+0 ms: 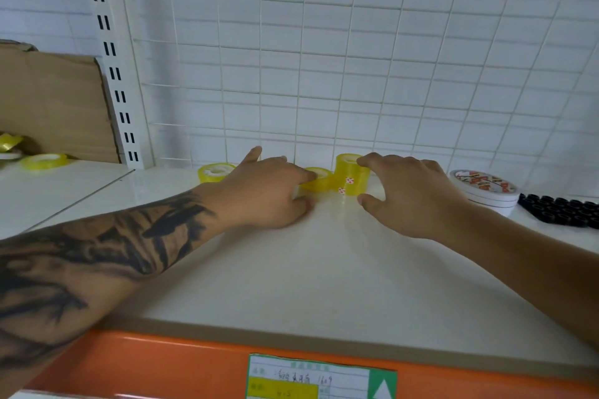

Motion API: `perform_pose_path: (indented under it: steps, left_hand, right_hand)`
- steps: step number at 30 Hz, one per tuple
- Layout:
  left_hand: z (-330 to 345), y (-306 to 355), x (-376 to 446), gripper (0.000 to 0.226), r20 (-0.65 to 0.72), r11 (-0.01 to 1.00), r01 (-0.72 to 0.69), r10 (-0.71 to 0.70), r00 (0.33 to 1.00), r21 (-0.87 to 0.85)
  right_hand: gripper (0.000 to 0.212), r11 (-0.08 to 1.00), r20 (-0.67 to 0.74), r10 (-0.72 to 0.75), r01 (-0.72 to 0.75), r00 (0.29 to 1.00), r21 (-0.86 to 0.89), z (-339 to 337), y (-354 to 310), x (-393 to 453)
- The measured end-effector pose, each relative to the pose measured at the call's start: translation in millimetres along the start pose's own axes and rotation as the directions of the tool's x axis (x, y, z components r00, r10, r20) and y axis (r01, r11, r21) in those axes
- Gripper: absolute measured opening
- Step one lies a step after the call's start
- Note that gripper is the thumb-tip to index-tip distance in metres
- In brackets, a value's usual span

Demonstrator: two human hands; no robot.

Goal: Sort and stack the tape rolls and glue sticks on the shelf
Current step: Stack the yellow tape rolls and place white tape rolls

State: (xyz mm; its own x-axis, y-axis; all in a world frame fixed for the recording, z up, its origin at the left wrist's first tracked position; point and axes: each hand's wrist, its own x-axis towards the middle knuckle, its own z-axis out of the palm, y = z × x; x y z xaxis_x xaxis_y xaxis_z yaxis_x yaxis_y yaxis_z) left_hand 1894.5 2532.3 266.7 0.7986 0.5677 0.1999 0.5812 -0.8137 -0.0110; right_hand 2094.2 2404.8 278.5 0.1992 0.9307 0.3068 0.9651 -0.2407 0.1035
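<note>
Near the back of the white shelf (259, 269) stand several yellow clear-tape rolls. My left hand (265, 191) grips a low yellow roll (319, 183), index finger across its top and thumb below. Just to its right stands a taller yellow stack of rolls (351, 176) with red-and-white stickers. My right hand (411, 194) curves round that stack, fingers over its top right, thumb at its base; whether it touches is unclear. Another yellow roll (215, 173) lies behind my left hand.
A white wire grid (324, 74) backs the shelf. At right sit stacked white tape discs with a printed top (486, 191) and a black ridged block (564, 210). On the left shelf lie a yellow roll (43, 161) and cardboard (55, 100). An orange front rail (162, 366) carries a price label (321, 377).
</note>
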Motion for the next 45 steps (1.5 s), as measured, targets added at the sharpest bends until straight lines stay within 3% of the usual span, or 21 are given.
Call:
perform_pose_path:
  steps: [10,14,19,22,25,28,33,39,45]
  left_hand:
    - [-1.5,-0.9,0.4,0.068,0.056,0.999,0.025,-0.027,0.998,0.039]
    - [-10.0,-2.9,-6.7,0.071,0.016,0.999,0.021,-0.022,1.000,0.026]
    - [-42.3,-16.8,-39.7,0.067,-0.083,0.996,0.054,-0.048,0.995,0.078]
    - [-51.1,-41.8,-78.0,0.071,-0.108,0.990,0.132,-0.126,0.986,0.045]
    - [-52.9,-77.3,-122.9,0.086,-0.116,0.974,0.218,-0.210,0.971,0.062]
    - [-55.3,-114.1,-164.2,0.084,-0.115,0.947,0.315,-0.306,0.945,0.071]
    - [-63.6,-187.2,-225.8,0.099,-0.151,0.903,0.425,-0.413,0.898,0.056]
    - [-88.9,-296.7,-283.9,0.060,-0.241,0.869,0.491,-0.462,0.853,0.070]
    - [-99.3,-388.1,-294.2,0.056,-0.208,0.828,0.537,-0.503,0.839,0.163]
  right_hand:
    - [0.077,1.000,0.074,0.015,-0.013,0.997,-0.020,4.2,-1.9,4.6]
    - [0.083,0.997,0.011,-0.004,0.005,1.000,-0.074,1.5,-2.3,2.0]
    - [0.075,0.980,-0.064,-0.198,0.196,0.978,-0.035,-14.9,-14.8,-13.3]
    - [0.077,0.940,-0.006,-0.340,0.340,0.940,-0.015,-29.4,-36.4,-23.5]
    - [0.080,0.898,0.091,-0.438,0.440,0.895,-0.007,-40.9,-70.4,-25.1]
    - [0.076,0.872,0.164,-0.489,0.487,0.857,0.057,-49.9,-114.4,-16.0]
    - [0.079,0.832,0.176,-0.551,0.523,0.815,0.183,-44.0,-212.1,22.2]
    - [0.083,0.799,0.199,-0.593,0.542,0.780,0.259,-38.5,-351.6,80.9]
    - [0.081,0.850,0.216,-0.516,0.463,0.829,0.252,-27.6,-446.0,137.3]
